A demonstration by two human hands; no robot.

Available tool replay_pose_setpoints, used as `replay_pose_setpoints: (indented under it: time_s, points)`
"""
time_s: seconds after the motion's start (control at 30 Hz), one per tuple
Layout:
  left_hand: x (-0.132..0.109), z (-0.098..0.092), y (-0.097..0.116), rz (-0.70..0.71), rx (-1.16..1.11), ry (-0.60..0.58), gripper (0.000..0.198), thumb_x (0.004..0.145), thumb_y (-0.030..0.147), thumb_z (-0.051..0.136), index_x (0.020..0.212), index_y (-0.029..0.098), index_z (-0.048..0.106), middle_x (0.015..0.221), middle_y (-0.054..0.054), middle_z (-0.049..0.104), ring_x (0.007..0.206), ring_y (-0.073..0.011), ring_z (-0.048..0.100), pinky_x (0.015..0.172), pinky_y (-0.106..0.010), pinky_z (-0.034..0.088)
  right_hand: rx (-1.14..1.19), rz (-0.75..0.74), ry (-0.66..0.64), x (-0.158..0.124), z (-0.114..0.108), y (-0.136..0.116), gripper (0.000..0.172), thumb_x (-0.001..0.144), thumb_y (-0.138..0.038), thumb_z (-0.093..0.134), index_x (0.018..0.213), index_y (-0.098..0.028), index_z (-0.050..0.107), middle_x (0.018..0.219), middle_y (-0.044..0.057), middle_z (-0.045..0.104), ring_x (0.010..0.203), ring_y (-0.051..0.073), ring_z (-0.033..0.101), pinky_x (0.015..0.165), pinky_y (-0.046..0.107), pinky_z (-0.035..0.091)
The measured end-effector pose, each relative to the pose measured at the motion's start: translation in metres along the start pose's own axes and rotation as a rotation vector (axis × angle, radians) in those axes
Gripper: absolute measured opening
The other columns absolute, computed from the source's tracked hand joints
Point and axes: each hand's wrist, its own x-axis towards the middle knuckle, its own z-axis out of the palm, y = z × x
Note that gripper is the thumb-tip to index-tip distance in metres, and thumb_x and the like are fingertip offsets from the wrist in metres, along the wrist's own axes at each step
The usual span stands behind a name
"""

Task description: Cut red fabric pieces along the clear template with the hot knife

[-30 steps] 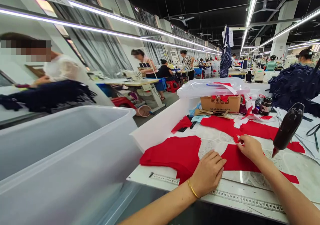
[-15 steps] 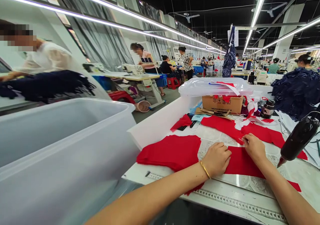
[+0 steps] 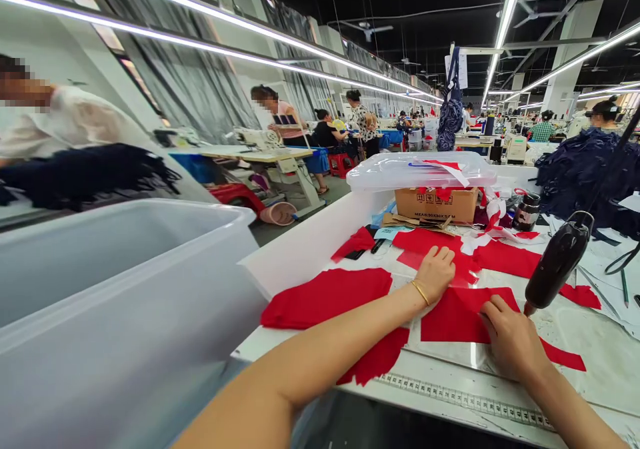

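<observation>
My left hand (image 3: 436,274) has its fingers curled at a thin red fabric piece (image 3: 411,260), over the red pieces at the back of the table; its fingertips are partly hidden. Closer to me, my right hand (image 3: 515,336) pinches the near red fabric piece (image 3: 450,319), whose upper edge is folded over. A stack of red fabric pieces (image 3: 325,296) lies to the left, with another red piece (image 3: 377,359) hanging past the table's front edge under my left forearm. Just beyond my right hand hangs a black, bottle-shaped tool (image 3: 557,262), tip down.
A measuring tape (image 3: 450,394) runs along the front edge. Behind the fabric stand a cardboard box (image 3: 435,206), a clear plastic lid (image 3: 420,171) and a dark jar (image 3: 527,211). A large pale bin (image 3: 125,289) is at left. Navy straps (image 3: 583,176) are heaped at right.
My left hand has moved up and away from the near piece to the back pieces. My right hand has come down toward me, and the near piece's upper edge is now folded.
</observation>
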Motion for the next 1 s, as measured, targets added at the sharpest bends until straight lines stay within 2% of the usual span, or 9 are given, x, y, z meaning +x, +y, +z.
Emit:
replay_pose_setpoints:
  time_s: [0.1, 0.23, 0.33, 0.53, 0.7, 0.83, 1.0]
  points:
    - [-0.016, 0.002, -0.019, 0.033, 0.026, -0.003, 0.024, 0.091, 0.000, 0.055, 0.078, 0.017, 0.067, 0.094, -0.010, 0.064, 0.097, -0.0246, 0.056, 0.094, -0.042, 0.042, -0.034, -0.061, 0.053, -0.034, 0.005, 0.018, 0.028, 0.097, -0.015, 0.043, 0.084, -0.022, 0.067, 0.084, 0.003, 0.068, 0.051, 0.011, 0.058, 0.045, 0.027, 0.021]
    - [-0.045, -0.005, -0.032, 0.069, 0.059, 0.031, 0.027, 0.092, -0.001, 0.051, 0.078, 0.018, 0.065, 0.091, -0.009, 0.062, 0.096, -0.0254, 0.056, 0.095, -0.044, 0.044, 0.010, -0.047, 0.142, -0.066, 0.005, 0.048, 0.036, 0.103, -0.028, 0.036, 0.090, -0.024, 0.070, 0.087, 0.004, 0.070, 0.054, 0.012, 0.063, 0.043, 0.025, 0.031]
    - [-0.065, -0.012, -0.028, 0.114, 0.068, 0.073, 0.023, 0.092, 0.002, 0.053, 0.081, 0.019, 0.064, 0.093, -0.008, 0.062, 0.096, -0.0255, 0.056, 0.098, -0.045, 0.045, 0.002, 0.006, 0.207, -0.081, 0.000, 0.066, 0.041, 0.104, -0.035, 0.033, 0.091, -0.025, 0.070, 0.083, 0.003, 0.069, 0.054, 0.012, 0.063, 0.043, 0.024, 0.037]
    - [-0.091, -0.015, -0.002, 0.208, 0.061, 0.159, 0.023, 0.092, 0.002, 0.052, 0.083, 0.020, 0.062, 0.092, -0.006, 0.062, 0.092, -0.0227, 0.056, 0.102, -0.045, 0.045, -0.053, 0.042, 0.303, -0.097, -0.012, 0.089, 0.046, 0.105, -0.041, 0.031, 0.090, -0.025, 0.071, 0.084, 0.003, 0.072, 0.054, 0.012, 0.065, 0.040, 0.023, 0.041]
    - [-0.096, -0.008, 0.012, 0.258, 0.073, 0.289, 0.025, 0.089, -0.002, 0.051, 0.080, 0.019, 0.061, 0.085, -0.004, 0.060, 0.085, -0.0207, 0.056, 0.097, -0.041, 0.048, -0.050, 0.116, 0.268, -0.108, -0.023, 0.103, 0.045, 0.104, -0.048, 0.035, 0.093, -0.025, 0.072, 0.088, 0.003, 0.073, 0.052, 0.012, 0.064, 0.037, 0.022, 0.043]
    - [-0.092, -0.003, 0.020, 0.264, 0.080, 0.310, 0.025, 0.089, -0.002, 0.051, 0.075, 0.018, 0.060, 0.080, -0.004, 0.058, 0.084, -0.0204, 0.057, 0.093, -0.039, 0.050, -0.051, 0.189, 0.296, -0.113, -0.035, 0.104, 0.052, 0.103, -0.056, 0.033, 0.090, -0.024, 0.073, 0.088, 0.004, 0.073, 0.043, 0.011, 0.058, 0.034, 0.024, 0.042]
    - [-0.088, -0.002, 0.024, 0.259, 0.097, 0.303, 0.027, 0.089, -0.003, 0.051, 0.074, 0.018, 0.060, 0.079, -0.004, 0.058, 0.083, -0.0199, 0.057, 0.090, -0.038, 0.051, -0.005, 0.276, 0.295, -0.116, -0.037, 0.100, 0.049, 0.100, -0.060, 0.039, 0.092, -0.025, 0.072, 0.093, 0.005, 0.073, 0.049, 0.012, 0.062, 0.036, 0.023, 0.044]
